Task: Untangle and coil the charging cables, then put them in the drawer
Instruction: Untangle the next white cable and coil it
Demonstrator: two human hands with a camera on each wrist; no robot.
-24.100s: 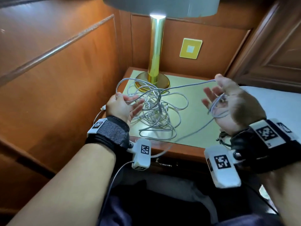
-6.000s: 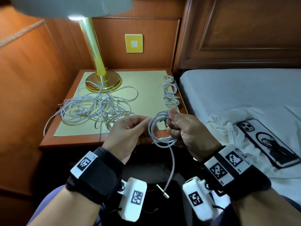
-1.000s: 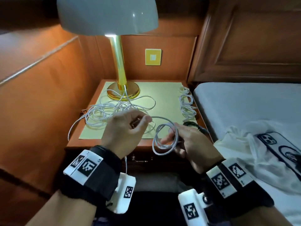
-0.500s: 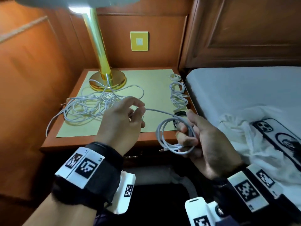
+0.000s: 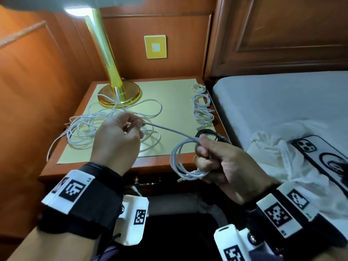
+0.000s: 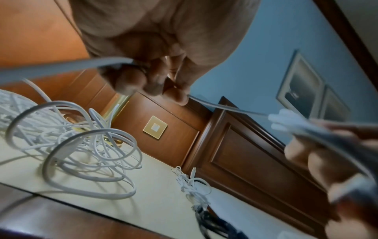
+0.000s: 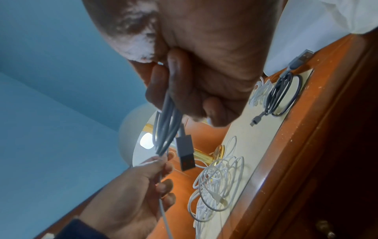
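Note:
My right hand [image 5: 209, 157] grips a small coil of white cable [image 5: 178, 162] in front of the nightstand; in the right wrist view the coil [image 7: 165, 126] hangs from my fingers with its USB plug [image 7: 185, 155] dangling. My left hand [image 5: 130, 127] pinches the free tail of that cable [image 5: 169, 131], stretched taut between both hands. A tangle of white cables [image 5: 105, 125] lies on the yellow mat [image 5: 175, 102] near the lamp. Coiled white cables [image 5: 202, 110] and a coiled black cable [image 5: 209, 133] lie at the mat's right edge. The drawer handle [image 5: 145, 182] shows below the top.
A brass lamp [image 5: 116, 91] stands at the back left of the nightstand [image 5: 150, 166]. The bed [image 5: 282, 102] lies to the right, with a white cloth [image 5: 278, 153] and a phone [image 5: 320, 153] on it. Wood panelling closes the left side and back.
Since half a second ago my left hand has drawn the cable tail out straight and my right hand has closed tighter round the coil. The view shifted slightly.

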